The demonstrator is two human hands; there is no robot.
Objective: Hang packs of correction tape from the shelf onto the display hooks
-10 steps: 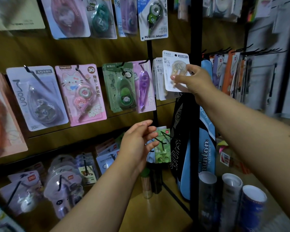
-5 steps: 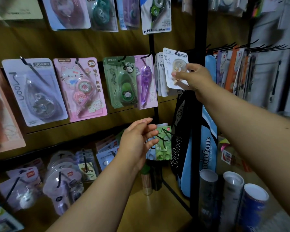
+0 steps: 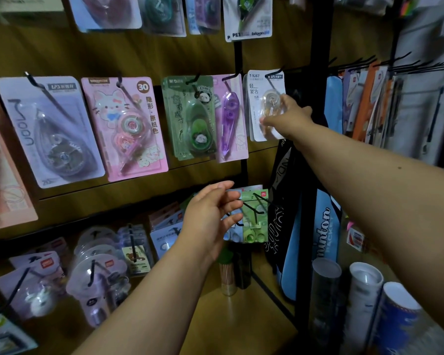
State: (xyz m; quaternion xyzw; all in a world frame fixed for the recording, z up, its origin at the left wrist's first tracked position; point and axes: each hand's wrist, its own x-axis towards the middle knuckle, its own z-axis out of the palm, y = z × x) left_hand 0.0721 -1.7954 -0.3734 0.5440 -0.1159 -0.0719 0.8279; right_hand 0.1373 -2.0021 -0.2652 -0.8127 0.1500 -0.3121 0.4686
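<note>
Gripping the lower edge of a white correction tape pack (image 3: 265, 103), the right hand (image 3: 289, 119) reaches to about 1 o'clock in the view, thumb and fingers pinching the clear blister; the pack's top sits on a black display hook (image 3: 280, 71), in front of more white packs on that hook. From largest to smallest: a wooden display wall (image 3: 113, 57) fills the left and centre, studded with hooks. A black upright post (image 3: 318, 124) stands at 12 to 3 o'clock, just right of the held pack. At 9 o'clock hangs a lavender pack (image 3: 49, 131), and beside it toward the centre a pink cat-printed pack (image 3: 124, 126), then a green panda pack (image 3: 190, 116) overlapping a purple pack (image 3: 231, 119) that hangs just left of the white one. At 3 o'clock a blue and black racket bag (image 3: 323, 226) hangs behind the post. At 5 o'clock stand three cylindrical tubes (image 3: 364, 278). The left hand (image 3: 210, 219), near the centre, is open with relaxed fingers, holding nothing, in front of small green packs (image 3: 256, 226) on lower hooks.
</note>
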